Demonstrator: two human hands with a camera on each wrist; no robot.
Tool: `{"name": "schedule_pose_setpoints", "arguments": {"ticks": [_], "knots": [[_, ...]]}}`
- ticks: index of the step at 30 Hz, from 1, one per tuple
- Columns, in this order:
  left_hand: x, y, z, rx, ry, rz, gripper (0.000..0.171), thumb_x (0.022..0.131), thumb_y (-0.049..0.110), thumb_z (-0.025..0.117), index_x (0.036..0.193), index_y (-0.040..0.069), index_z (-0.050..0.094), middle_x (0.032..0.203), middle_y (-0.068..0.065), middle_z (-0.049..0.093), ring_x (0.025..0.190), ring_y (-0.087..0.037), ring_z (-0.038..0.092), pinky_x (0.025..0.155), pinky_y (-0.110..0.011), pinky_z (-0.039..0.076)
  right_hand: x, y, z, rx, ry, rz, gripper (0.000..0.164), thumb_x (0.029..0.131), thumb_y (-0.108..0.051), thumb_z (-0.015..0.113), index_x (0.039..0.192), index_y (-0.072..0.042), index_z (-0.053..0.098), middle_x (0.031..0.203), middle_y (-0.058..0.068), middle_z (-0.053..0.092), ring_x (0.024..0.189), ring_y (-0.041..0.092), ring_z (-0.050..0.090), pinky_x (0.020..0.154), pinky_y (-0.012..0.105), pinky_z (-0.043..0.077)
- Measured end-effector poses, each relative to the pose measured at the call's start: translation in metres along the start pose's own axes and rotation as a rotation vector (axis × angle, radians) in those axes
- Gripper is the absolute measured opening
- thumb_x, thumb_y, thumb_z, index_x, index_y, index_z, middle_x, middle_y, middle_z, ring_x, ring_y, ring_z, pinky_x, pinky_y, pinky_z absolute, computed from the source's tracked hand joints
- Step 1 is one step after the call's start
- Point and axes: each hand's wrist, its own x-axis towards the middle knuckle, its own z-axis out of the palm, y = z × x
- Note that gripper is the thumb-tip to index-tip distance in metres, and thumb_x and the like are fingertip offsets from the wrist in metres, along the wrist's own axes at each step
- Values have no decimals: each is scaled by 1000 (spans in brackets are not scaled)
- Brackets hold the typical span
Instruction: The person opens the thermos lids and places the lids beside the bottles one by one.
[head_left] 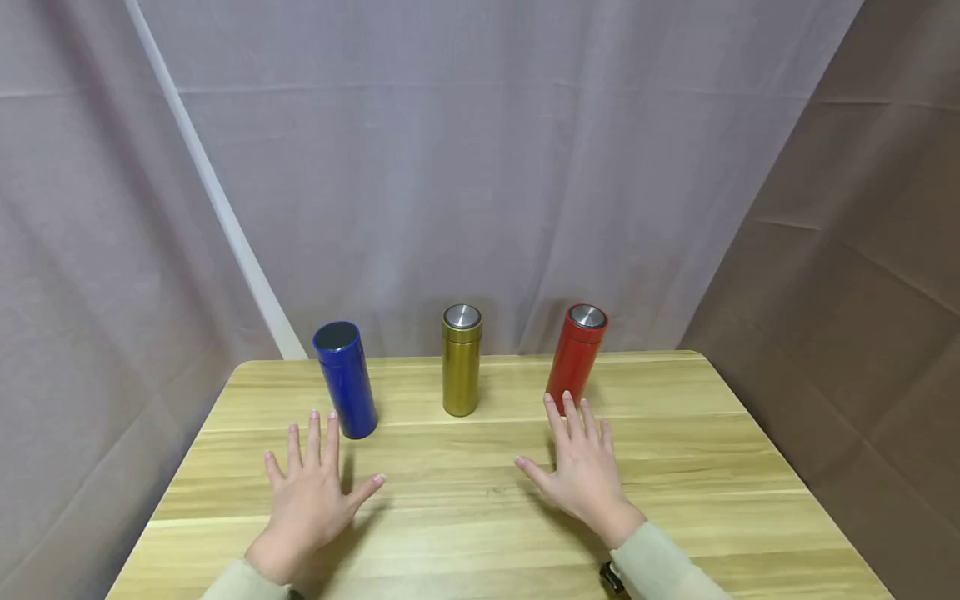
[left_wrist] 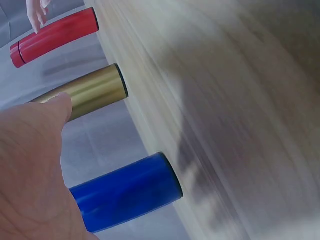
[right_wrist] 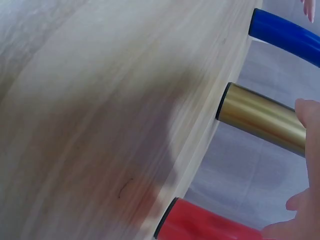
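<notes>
Three thermos flasks stand upright along the back of the table: a blue flask [head_left: 348, 387] on the left, a gold flask [head_left: 461, 371] in the middle and a red flask [head_left: 576, 358] on the right. My left hand [head_left: 307, 500] hovers with spread fingers in front of the blue flask, holding nothing. Fingers likewise spread, my right hand [head_left: 581, 471] is over the table before the red flask, its fingertips overlapping that flask's base in the head view. In the left wrist view the left thumb covers part of the gold flask [left_wrist: 97, 92]. Neither hand grips anything.
The wooden table [head_left: 465, 525] has rounded back corners. Behind it hangs a grey curtain [head_left: 465, 183], with a brown cloth [head_left: 862, 292] at the right. A dark band [head_left: 611, 577] shows at the right wrist.
</notes>
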Motion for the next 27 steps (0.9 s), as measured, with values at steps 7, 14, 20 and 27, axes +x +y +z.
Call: {"name": "schedule_pose_setpoints", "arguments": {"ticks": [7,14,20,27], "knots": [[-2,1,-1,-15,3,0,113,81,74,52,155,8,-4,158,-23,-1,140,-51,-4,100,-72,-12,3,-3,-2,120,54,-9,98,81,-75,50,154,-16,23,152,16,31,138,41,27,105,65,24],[0,-2,-2,-31,-2,14,112,82,74,50,154,8,-5,159,-21,-1,140,-51,-4,103,-68,-13,14,-16,-10,358,102,-17,89,85,-65,57,149,-10,33,148,10,39,133,31,37,104,55,33],[7,-7,-5,-100,37,38,115,80,73,55,155,6,-1,159,-21,1,140,-51,0,108,-65,-7,28,-36,-18,511,70,6,83,85,-66,57,149,-19,33,146,1,41,131,23,39,102,51,37],[16,-12,-10,-165,50,45,116,79,73,57,155,8,0,159,-20,3,140,-51,4,106,-70,3,40,-58,-15,973,22,-20,60,91,-36,67,141,-15,42,136,4,50,123,21,48,100,46,42]]}}
